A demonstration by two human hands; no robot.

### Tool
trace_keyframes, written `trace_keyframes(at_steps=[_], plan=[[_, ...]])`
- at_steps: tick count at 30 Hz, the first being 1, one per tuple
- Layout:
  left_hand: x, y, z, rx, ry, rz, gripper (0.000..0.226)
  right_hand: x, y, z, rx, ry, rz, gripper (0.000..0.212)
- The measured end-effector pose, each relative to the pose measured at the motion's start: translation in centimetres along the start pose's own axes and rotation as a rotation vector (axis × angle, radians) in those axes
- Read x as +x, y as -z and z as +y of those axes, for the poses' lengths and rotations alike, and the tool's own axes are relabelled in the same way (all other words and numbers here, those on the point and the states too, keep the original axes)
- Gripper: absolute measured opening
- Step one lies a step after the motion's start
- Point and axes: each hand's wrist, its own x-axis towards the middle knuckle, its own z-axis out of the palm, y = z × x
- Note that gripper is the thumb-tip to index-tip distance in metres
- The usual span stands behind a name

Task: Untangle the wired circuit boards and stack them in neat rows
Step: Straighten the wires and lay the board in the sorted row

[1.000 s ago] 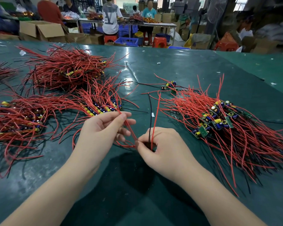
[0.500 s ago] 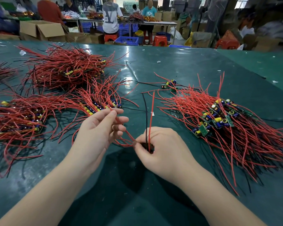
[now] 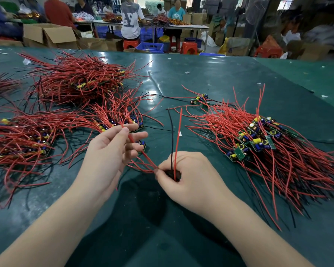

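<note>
Near the bench's (image 3: 229, 78) front edge, a circuit board, mostly hidden, was gripped in the right hand (image 3: 189, 176); its red wires (image 3: 143, 157) were pinched by the left hand (image 3: 108, 153), while untangled boards (image 3: 256, 139) lay toward the right edge.

Lots of background clutter can be seen past the dark green bench (image 3: 210, 78). An open cardboard box (image 3: 48, 34) is parked at the far left edge, with more cartons stacked behind it. Blue plastic crates (image 3: 150, 47) and a couple of red stools (image 3: 189, 47) are set on the floor under a white table (image 3: 189, 26), where several people are seated or standing. Small white scraps (image 3: 187, 72) are scattered over the bench top.
</note>
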Motion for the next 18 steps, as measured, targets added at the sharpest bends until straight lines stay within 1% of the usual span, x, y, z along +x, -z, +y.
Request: trace_keyframes(at_steps=[4,6,8,10,13,15,18], plan=[[0.0,0.1,0.0,0.053,-0.036,-0.027,0.024,0.0,-0.1,0.1,0.018,-0.016,-0.007,0.027],[0.0,0.1,0.1,0.072,-0.046,-0.043,0.023,0.0,-0.1,0.1,0.066,-0.044,-0.019,0.028],[-0.1,0.2,0.2,0.052,-0.046,-0.047,0.022,0.0,0.0,0.0,0.229,-0.13,-0.061,0.025],[-0.1,0.2,0.4,0.025,-0.048,-0.046,0.021,0.2,0.2,-0.1,0.467,-0.246,-0.138,0.019],[-0.1,0.3,0.5,0.038,-0.071,-0.057,0.021,0.4,0.8,-0.3,0.738,-0.327,-0.229,0.024],[0.0,0.5,0.3,0.098,-0.11,-0.042,0.023,0.4,1.3,-0.4,0.84,-0.352,-0.258,0.03],[0.3,0.8,0.1,0.262,-0.217,-0.003,0.026,0.6,1.8,-0.4,0.895,-0.394,-0.285,0.03]])
